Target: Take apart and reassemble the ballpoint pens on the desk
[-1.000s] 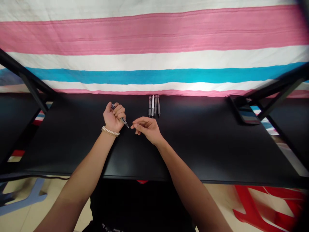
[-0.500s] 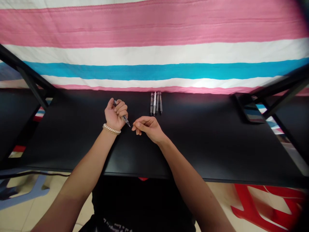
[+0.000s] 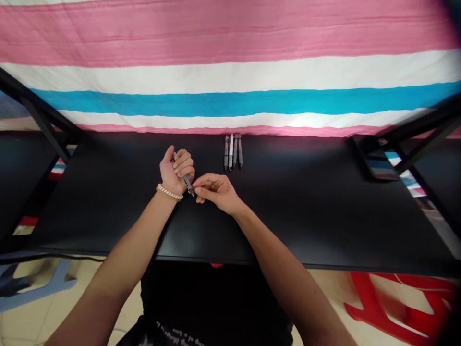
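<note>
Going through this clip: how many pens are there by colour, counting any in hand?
Dark pens in the row on the black table: 3
White pen in that row: 1
Dark pen in the left hand: 1
Total: 5

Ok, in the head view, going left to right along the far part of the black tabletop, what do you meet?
left hand gripping a pen → four pens lying side by side → glossy dark flat object, possibly a phone
</note>
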Tool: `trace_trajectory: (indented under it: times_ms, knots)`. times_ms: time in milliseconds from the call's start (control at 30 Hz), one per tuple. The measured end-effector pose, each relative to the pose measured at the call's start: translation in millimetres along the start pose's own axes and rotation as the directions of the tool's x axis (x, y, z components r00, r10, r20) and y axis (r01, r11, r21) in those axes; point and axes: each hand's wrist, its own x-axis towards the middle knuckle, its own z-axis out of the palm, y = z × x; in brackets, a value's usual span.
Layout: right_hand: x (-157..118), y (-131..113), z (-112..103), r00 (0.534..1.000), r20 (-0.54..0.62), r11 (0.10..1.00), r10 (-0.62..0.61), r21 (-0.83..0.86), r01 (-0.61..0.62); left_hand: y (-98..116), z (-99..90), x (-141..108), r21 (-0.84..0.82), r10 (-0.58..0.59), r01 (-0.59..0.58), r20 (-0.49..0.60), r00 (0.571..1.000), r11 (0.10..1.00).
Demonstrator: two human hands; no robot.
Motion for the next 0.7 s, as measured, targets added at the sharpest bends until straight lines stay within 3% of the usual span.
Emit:
trace_trajectory:
  times_ms: [333,700]
  knots:
    - [-0.6,-5.0,1.5,0.999,0.017,0.996,0.028,-0.085,-0.027,-0.7,3.2,0.3,-0.01,0.02,-0.021,-0.033,0.999,1.0]
    - [2.9,-6.0,-11.7,0.995,-0.099,0.986,-0.034,-0.168,0.017,4.0,1.2,3.1,0.014,0.034,-0.034,-0.044,0.998,0.999]
